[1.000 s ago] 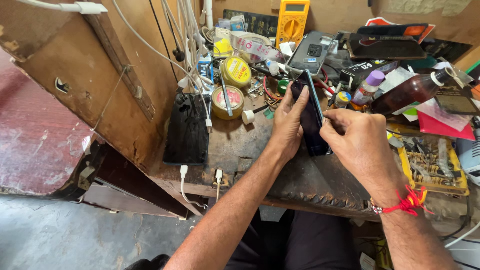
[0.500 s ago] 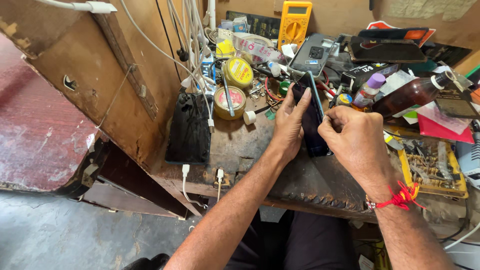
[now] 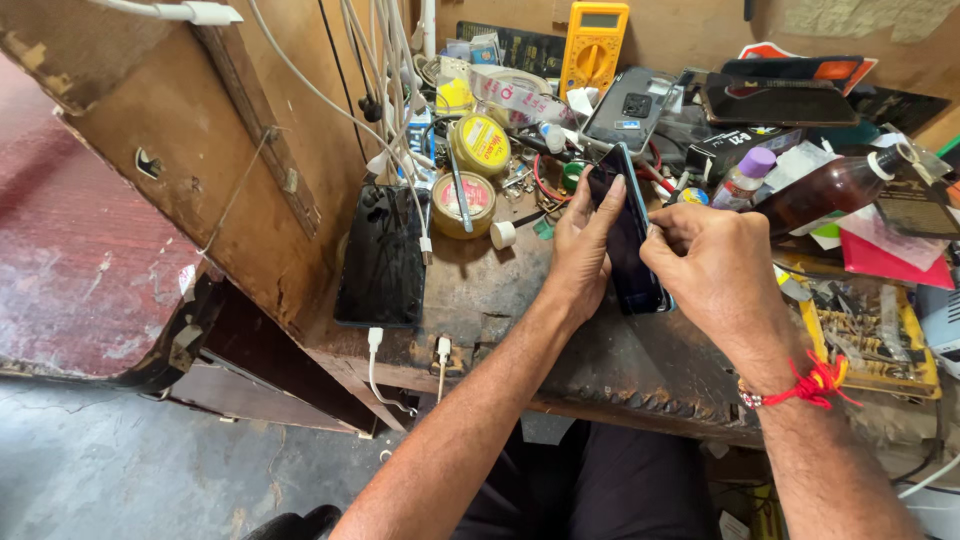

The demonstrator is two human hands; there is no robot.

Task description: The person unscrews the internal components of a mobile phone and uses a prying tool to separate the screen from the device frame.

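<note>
Left hand [image 3: 583, 250] wraps the dark phone [image 3: 628, 235] from the left, fingers curled over its upper edge, holding it on edge above the worn workbench [image 3: 500, 300]. Right hand [image 3: 712, 265] is bunched, fingertips pinching at the phone's right edge. Forearms converge.

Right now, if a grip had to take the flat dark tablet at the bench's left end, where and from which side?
Probably the dark tablet by its two long side edges, from above. It lies flat, screen up, with a white cable at its right edge and a wooden panel close on the left, so mid-length is tight; the near end overhangs less clutter.
</note>
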